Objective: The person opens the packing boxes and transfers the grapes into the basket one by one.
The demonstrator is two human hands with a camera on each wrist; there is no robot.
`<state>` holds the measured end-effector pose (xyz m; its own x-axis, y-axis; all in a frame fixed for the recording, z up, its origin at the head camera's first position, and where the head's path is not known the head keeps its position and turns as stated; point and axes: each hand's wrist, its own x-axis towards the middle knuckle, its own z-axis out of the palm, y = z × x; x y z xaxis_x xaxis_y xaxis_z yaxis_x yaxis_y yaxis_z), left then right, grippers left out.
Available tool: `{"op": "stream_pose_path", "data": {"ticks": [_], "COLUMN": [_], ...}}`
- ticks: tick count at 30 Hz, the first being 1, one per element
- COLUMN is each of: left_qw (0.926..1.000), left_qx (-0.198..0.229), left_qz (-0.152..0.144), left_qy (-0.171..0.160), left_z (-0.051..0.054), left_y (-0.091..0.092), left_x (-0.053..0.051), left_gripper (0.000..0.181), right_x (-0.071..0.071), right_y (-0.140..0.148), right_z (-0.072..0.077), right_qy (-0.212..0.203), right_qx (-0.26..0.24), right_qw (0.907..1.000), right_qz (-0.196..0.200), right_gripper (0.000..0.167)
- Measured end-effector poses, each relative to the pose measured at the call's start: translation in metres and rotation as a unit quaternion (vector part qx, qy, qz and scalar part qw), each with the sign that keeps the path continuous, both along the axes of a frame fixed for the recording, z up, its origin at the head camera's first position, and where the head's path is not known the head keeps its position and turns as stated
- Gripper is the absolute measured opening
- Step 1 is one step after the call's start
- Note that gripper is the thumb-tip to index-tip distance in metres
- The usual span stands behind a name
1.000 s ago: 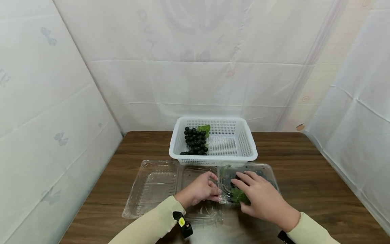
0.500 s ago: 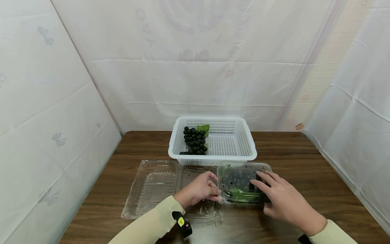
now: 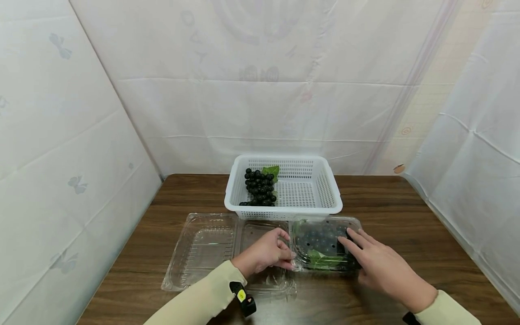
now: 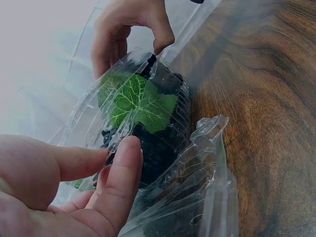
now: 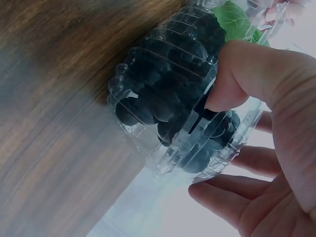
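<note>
A clear plastic clamshell [image 3: 322,237] stands at the right of the table, its lid lying over dark grapes [image 5: 158,89] and a green leaf [image 4: 140,103]. My left hand [image 3: 268,252] pinches its front left corner between thumb and fingers. At the opposite end, my right hand [image 3: 383,268] grips the edge, with the thumb at the front rim and the fingers over the lid and side. Left of this clamshell lies clear plastic packaging [image 3: 207,253] spread open, partly hidden by the left hand and sleeve.
A white perforated basket [image 3: 284,210] stands behind the clear packaging, close to the back cloth. Dark grapes [image 3: 260,188] with a leaf lie in its left part. The brown wooden table [image 3: 195,194] ends at cloth walls on the left, back and right.
My right hand has moved rightwards across the lid from the leaf to the clamshell's right end. The lid now lies flatter over the grapes. My left hand stays at its corner.
</note>
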<state>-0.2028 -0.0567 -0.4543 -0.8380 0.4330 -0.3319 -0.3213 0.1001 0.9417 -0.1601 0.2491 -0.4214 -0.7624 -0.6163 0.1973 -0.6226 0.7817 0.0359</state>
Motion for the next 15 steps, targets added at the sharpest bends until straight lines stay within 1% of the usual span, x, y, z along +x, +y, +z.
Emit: {"op": "stream_pose_path", "data": {"ticks": [1,4,9,15], "left_qw": [1.0000,1.0000,0.9999,0.9998], "left_qx": [0.003,0.006,0.003,0.004], "left_qz": [0.002,0.006,0.008,0.007], "left_qy": [-0.001,-0.002,0.009,0.017], "left_z": [0.000,-0.002,-0.004,-0.004], "left_y": [0.000,0.002,0.002,0.002], "left_x": [0.000,0.001,0.002,0.002], "left_gripper": [0.037,0.040,0.041,0.041], "right_x": [0.000,-0.002,-0.005,-0.008], "right_y": [0.000,0.000,0.001,0.002], "right_z": [0.001,0.004,0.010,0.018], "right_qy": [0.000,-0.018,-0.051,-0.094], "right_qx": [0.003,0.001,-0.006,-0.020], "right_qw": [1.0000,0.9998,0.9985,0.9953], "right_qz": [0.003,0.009,0.018,0.014], "right_gripper": [0.079,0.079,0.081,0.078]}}
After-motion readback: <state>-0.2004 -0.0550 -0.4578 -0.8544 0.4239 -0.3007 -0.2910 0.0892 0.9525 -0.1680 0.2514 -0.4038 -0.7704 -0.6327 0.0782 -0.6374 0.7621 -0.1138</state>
